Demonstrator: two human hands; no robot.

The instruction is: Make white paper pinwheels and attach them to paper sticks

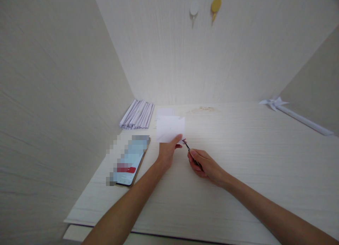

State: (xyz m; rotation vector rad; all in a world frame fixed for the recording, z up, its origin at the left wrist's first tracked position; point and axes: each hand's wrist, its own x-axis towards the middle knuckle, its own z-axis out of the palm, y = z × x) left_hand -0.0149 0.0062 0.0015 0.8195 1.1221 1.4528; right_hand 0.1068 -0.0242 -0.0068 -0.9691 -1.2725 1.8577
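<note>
My left hand pinches a white sheet of paper by its lower right corner, thumb on top. The sheet has small nicks along its top edge. In my right hand is a slim dark tool, its thin pointed end directed at the paper's lower right corner beside my left thumb. My fingers cover most of the tool's body, so I cannot tell its exact kind. Another pale piece of paper lies just behind the held sheet.
Left of my hands lies a phone with its screen lit. Behind it is a row of folded paper strips. A rolled paper stick with a star-like end rests at the right wall. Two hooks, white and gold, are on the back wall.
</note>
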